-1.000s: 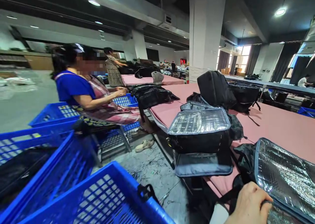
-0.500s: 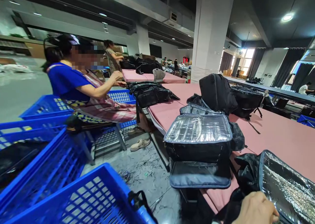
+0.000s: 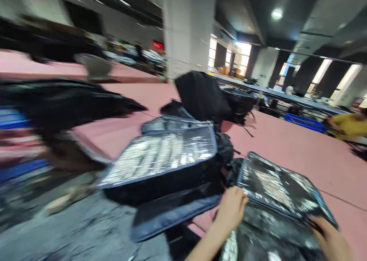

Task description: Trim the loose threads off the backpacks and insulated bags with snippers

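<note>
A black bag with a shiny silver lining (image 3: 282,184) lies open in front of me on the pink table, at the lower right. My left hand (image 3: 233,205) has its fingers closed on the left edge of the bag's lined flap. On the flap's near right edge, my right hand (image 3: 329,232) is curled with the fingertips over the rim. Below the flap, the dark inside of the bag shows, partly blurred. Just left stands another black bag with a silver-lined lid (image 3: 169,154), its front flap hanging over the table edge; neither hand touches it.
The pink table (image 3: 286,138) stretches away to the right. Further back sit several black bags (image 3: 202,96), and a dark pile (image 3: 63,104) lies at the left. A white pillar (image 3: 187,31) rises behind. A person in yellow (image 3: 351,125) is at the far right.
The view has swung right, so the seated co-worker and most blue crates have left the picture. Both my hands now show on the silver-lined bag; before, only one hand was visible beside it.
</note>
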Motion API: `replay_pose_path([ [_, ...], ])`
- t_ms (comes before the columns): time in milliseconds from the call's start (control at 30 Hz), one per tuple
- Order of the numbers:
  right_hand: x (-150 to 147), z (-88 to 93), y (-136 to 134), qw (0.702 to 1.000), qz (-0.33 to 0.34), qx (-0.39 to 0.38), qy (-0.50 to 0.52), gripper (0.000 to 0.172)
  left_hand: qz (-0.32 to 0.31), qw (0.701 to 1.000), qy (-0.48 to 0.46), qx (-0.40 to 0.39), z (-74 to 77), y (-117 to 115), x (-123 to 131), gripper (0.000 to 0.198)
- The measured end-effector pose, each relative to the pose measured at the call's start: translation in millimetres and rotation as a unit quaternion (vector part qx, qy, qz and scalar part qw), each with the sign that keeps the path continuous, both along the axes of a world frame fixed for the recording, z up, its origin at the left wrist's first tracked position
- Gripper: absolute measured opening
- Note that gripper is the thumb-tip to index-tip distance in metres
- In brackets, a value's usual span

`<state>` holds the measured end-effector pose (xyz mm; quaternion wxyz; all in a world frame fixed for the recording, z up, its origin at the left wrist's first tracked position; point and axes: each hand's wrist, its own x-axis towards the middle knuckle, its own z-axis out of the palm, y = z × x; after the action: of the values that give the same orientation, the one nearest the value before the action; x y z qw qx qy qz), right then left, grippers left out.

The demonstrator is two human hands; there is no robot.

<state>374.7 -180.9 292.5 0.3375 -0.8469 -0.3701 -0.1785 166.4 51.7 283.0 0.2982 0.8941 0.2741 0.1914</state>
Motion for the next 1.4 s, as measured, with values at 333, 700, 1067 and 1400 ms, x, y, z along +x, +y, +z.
replay_pose_path([
  [333,20.6,19.6,26.8,0.950,-0.044,-0.274,0.139,0.017,-0.244,0.965,0.080,0.061,20.8,-6.8,81.7,0.023],
  [700,22.8,27.9,31.1,0.930,-0.028,-0.329,0.162,0.025,-0.206,0.960,0.185,0.051,17.4,-8.5,114.7,0.024],
  [1067,19.7,32.5,54.1,0.923,0.061,-0.332,0.182,0.015,-0.208,0.966,0.145,0.055,11.2,-10.6,101.9,0.033],
  [1400,30.4,24.1,43.2,0.935,0.111,-0.234,0.244,0.026,-0.186,0.975,0.091,0.081,5.5,-21.8,102.7,0.043],
])
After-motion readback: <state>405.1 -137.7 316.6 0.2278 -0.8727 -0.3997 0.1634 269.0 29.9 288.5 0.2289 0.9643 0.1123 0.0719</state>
